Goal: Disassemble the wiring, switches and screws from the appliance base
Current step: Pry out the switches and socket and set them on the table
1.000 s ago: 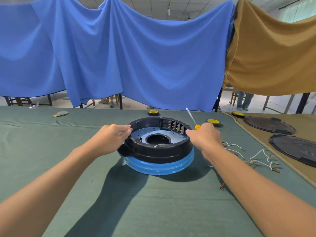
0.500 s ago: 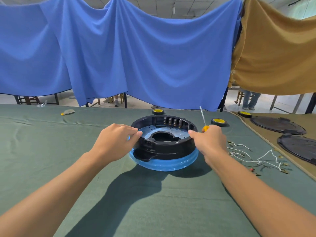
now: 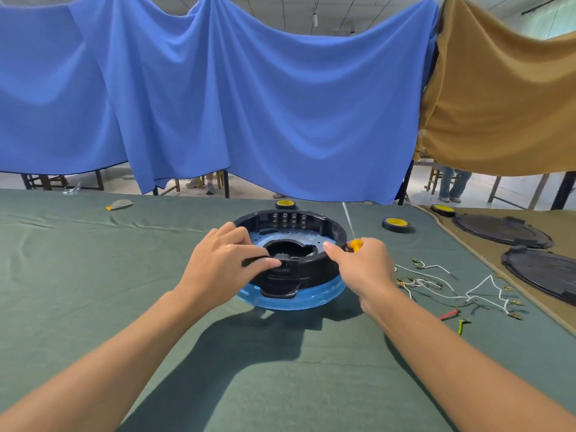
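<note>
Right, nearest in, the green-clothed worktop [image 3: 93, 275], and mid-cloth sits the appliance base [image 3: 314, 269], a black ring on a blue skirt, open side up. The left grip [image 3: 224, 263] is curled over the near-left rim with the thumb pressed along a black tab. That's the anchor, and it wants to bear down so the base can't spin. The right grip [image 3: 361, 266] is closed round the screwdriver [image 3: 349, 224], yellow handle tucked in the palm, shaft pointing up and away, forefinger stretched to touch the right rim. So the tip isn't on any screw yet; I'd judge the base is being lined up. Best play: bring the working side toward the body, turn the driver tip-down, and seat it square before twisting. To the right, loose white wires [image 3: 436, 285] lie on the cloth, apart from the base, a sensible pile for pulled parts. Further in, a row of metal terminals [image 3: 288, 220] on the far inner wall looks like the next job. Beyond sit tape rolls [image 3: 396, 225] and dark lids [image 3: 501, 230].
</note>
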The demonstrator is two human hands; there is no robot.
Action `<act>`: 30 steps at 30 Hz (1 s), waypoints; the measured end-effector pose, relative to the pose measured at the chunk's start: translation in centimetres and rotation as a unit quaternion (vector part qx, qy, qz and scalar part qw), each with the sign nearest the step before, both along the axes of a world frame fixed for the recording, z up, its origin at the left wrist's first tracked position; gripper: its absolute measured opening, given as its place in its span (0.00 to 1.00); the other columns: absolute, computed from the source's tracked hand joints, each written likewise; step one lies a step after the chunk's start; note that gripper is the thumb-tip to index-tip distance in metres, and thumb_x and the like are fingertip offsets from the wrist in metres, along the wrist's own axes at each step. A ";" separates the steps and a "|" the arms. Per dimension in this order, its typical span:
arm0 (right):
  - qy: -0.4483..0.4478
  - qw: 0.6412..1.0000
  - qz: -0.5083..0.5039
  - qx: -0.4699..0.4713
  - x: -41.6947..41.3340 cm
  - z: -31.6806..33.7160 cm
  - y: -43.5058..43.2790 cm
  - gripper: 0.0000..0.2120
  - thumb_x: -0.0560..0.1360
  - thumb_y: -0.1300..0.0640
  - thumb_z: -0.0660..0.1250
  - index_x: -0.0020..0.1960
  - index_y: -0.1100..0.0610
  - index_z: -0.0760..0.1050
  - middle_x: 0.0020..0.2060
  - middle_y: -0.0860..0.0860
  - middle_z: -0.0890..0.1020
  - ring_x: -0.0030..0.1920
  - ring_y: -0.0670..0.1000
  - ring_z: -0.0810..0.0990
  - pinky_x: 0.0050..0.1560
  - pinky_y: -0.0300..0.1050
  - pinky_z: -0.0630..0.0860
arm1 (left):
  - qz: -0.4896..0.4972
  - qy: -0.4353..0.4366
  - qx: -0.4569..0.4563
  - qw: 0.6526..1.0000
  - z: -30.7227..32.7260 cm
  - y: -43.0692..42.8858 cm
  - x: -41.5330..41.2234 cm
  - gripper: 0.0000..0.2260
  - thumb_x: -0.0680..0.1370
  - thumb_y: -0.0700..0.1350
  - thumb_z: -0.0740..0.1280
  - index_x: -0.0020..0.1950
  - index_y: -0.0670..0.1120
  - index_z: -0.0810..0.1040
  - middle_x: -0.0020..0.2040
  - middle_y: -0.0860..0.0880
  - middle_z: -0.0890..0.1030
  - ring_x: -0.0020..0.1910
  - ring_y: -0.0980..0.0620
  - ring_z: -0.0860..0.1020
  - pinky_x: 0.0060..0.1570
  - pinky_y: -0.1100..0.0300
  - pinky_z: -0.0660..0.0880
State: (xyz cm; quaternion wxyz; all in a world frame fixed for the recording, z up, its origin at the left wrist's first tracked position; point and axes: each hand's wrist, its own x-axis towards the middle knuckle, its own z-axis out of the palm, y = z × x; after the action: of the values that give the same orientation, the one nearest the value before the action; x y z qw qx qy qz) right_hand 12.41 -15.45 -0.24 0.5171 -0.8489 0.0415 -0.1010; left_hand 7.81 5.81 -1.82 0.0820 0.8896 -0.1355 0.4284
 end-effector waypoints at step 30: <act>-0.175 0.965 0.155 -0.119 -4.7 -3.0 -1.8 0.09 0.81 0.53 0.59 0.44 0.51 0.75 0.29 0.44 0.74 0.34 0.43 0.72 0.34 0.32 0.66 | 0.063 -0.036 -0.007 0.997 -2.9 -4.5 1.0 0.19 0.77 0.58 0.62 0.49 0.45 0.83 0.38 0.51 0.80 0.40 0.46 0.77 0.50 0.53 0.67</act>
State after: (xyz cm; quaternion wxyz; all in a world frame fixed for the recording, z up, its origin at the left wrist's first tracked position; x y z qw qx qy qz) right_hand 7.72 -17.21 -3.25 0.4207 -0.8695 -0.1938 -0.1714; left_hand 8.85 1.36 -4.69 0.0563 0.8798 -0.0787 0.4655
